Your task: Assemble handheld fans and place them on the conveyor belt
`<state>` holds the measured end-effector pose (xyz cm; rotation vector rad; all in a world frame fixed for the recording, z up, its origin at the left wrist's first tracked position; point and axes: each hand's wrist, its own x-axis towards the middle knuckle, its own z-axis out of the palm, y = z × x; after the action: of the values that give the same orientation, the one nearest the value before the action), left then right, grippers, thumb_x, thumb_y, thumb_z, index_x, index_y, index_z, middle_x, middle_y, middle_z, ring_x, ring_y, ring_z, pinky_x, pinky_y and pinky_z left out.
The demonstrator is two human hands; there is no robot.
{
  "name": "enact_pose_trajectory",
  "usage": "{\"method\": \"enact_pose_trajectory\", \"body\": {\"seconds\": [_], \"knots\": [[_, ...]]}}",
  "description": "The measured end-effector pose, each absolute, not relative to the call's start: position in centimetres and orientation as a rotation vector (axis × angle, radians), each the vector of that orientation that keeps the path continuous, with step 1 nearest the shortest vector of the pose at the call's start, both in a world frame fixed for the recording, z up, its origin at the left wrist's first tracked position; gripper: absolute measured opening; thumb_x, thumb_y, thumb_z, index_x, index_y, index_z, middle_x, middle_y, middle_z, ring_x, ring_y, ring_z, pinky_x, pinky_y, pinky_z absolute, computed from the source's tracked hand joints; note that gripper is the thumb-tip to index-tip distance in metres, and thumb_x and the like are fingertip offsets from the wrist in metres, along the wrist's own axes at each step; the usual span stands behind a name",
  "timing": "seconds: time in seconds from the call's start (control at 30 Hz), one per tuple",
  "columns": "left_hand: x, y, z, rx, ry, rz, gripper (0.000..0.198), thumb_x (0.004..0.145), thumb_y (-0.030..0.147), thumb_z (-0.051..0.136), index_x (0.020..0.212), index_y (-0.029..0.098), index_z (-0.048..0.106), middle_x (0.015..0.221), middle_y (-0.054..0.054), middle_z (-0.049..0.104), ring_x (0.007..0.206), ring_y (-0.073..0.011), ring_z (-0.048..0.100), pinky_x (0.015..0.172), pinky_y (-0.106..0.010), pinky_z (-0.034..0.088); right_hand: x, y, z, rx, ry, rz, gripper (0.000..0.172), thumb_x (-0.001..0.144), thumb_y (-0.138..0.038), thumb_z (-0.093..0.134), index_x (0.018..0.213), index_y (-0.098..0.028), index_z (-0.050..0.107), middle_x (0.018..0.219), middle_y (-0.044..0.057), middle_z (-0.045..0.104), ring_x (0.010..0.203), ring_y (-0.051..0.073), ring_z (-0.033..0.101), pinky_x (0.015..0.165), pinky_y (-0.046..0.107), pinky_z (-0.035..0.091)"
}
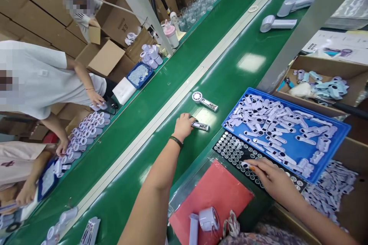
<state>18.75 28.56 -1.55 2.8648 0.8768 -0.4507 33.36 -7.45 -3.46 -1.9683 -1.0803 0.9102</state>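
Note:
My left hand [184, 127] is closed over the head end of a handheld fan on the green belt. The open handle [200, 126] of this fan sticks out to the right, its inner parts showing. Just above it lies another handheld fan [204, 101], round head to the left and handle also open. Between the fingertips of my right hand [268, 178] is a small pale piece with a black oval [245, 164]. That hand is over a black tray [220, 148] of round silvery discs. A blue tray [342, 127] beyond it holds many pale lilac handle covers.
A red sheet [209, 195] in front of me carries a lilac fan body [209, 219]. Cardboard boxes [324, 65] with parts stand at the right. A metal post [299, 30] crosses the upper right. Across the belt, co-workers handle rows of lilac fan bodies [86, 132].

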Motion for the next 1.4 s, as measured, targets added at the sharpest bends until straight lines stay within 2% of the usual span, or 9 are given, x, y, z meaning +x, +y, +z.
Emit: {"method": "enact_pose_trajectory", "body": {"seconds": [0.13, 0.23, 0.3, 0.4, 0.47, 0.6, 0.83, 1.0, 1.4], "knots": [[15.6, 28.0, -0.2, 2.752, 1.139, -0.336, 0.098, 0.069, 0.045, 0.081, 0.15, 0.035, 0.027, 0.157, -0.009, 0.027, 0.145, -0.0365, 0.018, 0.113, -0.055, 0.03, 31.5, -8.8, -4.1, -1.993, -0.94, 0.996, 0.034, 0.095, -0.054, 0.045, 0.113, -0.031, 0.062, 0.11, 0.003, 0.066, 0.092, 0.023, 0.064, 0.076, 0.033, 0.052], [9.2, 25.9, 0.1, 2.512, 1.473, -0.41, 0.085, 0.074, 0.061, 0.07, 0.146, 0.028, 0.036, 0.158, -0.013, 0.026, 0.146, -0.0417, 0.014, 0.11, -0.06, 0.029, 30.5, -9.9, -4.9, -1.98, -0.871, 1.11, 0.035, 0.092, -0.057, 0.047, 0.107, -0.029, 0.061, 0.097, 0.003, 0.069, 0.077, 0.022, 0.065, 0.065, 0.032, 0.051], [5.0, 23.5, -0.3, 2.323, 1.598, -0.486, 0.067, 0.08, 0.059, 0.064, 0.136, 0.025, 0.048, 0.152, -0.015, 0.035, 0.143, -0.0414, 0.024, 0.107, -0.057, 0.034, 29.8, -10.4, -5.3, -1.934, -0.866, 1.163, 0.034, 0.091, -0.057, 0.048, 0.102, -0.028, 0.062, 0.091, 0.002, 0.07, 0.077, 0.022, 0.065, 0.064, 0.031, 0.051], [1.2, 18.9, -0.9, 2.204, 1.66, -0.346, 0.046, 0.088, 0.044, 0.06, 0.129, 0.023, 0.053, 0.131, -0.012, 0.055, 0.122, -0.0268, 0.051, 0.1, -0.039, 0.043, 28.9, -10.4, -5.4, -1.867, -0.864, 1.193, 0.033, 0.088, -0.055, 0.051, 0.098, -0.026, 0.064, 0.09, 0.002, 0.071, 0.08, 0.023, 0.066, 0.066, 0.031, 0.051], [0.9, 15.9, -0.8, 2.241, 1.68, -0.161, 0.041, 0.083, 0.038, 0.068, 0.12, 0.024, 0.057, 0.118, -0.007, 0.058, 0.11, -0.0219, 0.055, 0.093, -0.033, 0.046, 28.4, -9.8, -5.0, -1.85, -0.871, 1.202, 0.035, 0.086, -0.056, 0.052, 0.097, -0.025, 0.065, 0.089, 0.002, 0.071, 0.08, 0.023, 0.065, 0.067, 0.031, 0.05], [3.2, 10.2, 0.3, 2.432, 1.48, 0.065, 0.04, 0.068, 0.034, 0.084, 0.101, 0.026, 0.063, 0.11, -0.004, 0.053, 0.106, -0.0227, 0.049, 0.087, -0.033, 0.046, 27.9, -7.8, -3.2, -1.802, -0.947, 1.18, 0.038, 0.084, -0.057, 0.052, 0.094, -0.024, 0.067, 0.091, 0.003, 0.071, 0.081, 0.023, 0.064, 0.07, 0.033, 0.049], [8.3, 3.6, -0.6, 2.446, 1.179, 0.046, 0.044, 0.069, 0.036, 0.084, 0.101, 0.019, 0.058, 0.105, -0.005, 0.051, 0.098, -0.0219, 0.047, 0.084, -0.036, 0.046, 29.4, -6.0, -1.3, -1.848, -1.007, 1.029, 0.034, 0.083, -0.054, 0.054, 0.092, -0.024, 0.067, 0.093, 0.004, 0.071, 0.082, 0.023, 0.064, 0.075, 0.035, 0.048], [8.9, 2.8, -1.8, 2.416, 1.082, -0.032, 0.042, 0.067, 0.038, 0.085, 0.101, 0.025, 0.064, 0.112, -0.005, 0.053, 0.104, -0.0241, 0.047, 0.085, -0.037, 0.045, 31.0, -6.6, -1.1, -1.988, -0.983, 0.906, 0.036, 0.083, -0.055, 0.054, 0.091, -0.023, 0.067, 0.088, 0.005, 0.071, 0.079, 0.024, 0.064, 0.07, 0.035, 0.046], [8.0, 3.2, -2.6, 2.265, 0.785, 0.236, 0.031, 0.085, 0.048, 0.066, 0.1, 0.022, 0.067, 0.109, -0.006, 0.065, 0.103, -0.0202, 0.053, 0.096, -0.036, 0.04, 24.2, -5.3, -2.0, -1.954, -1.662, 0.993, 0.014, 0.091, -0.024, 0.045, 0.085, -0.022, 0.057, 0.087, 0.003, 0.065, 0.079, 0.02, 0.06, 0.067, 0.031, 0.038]]}}
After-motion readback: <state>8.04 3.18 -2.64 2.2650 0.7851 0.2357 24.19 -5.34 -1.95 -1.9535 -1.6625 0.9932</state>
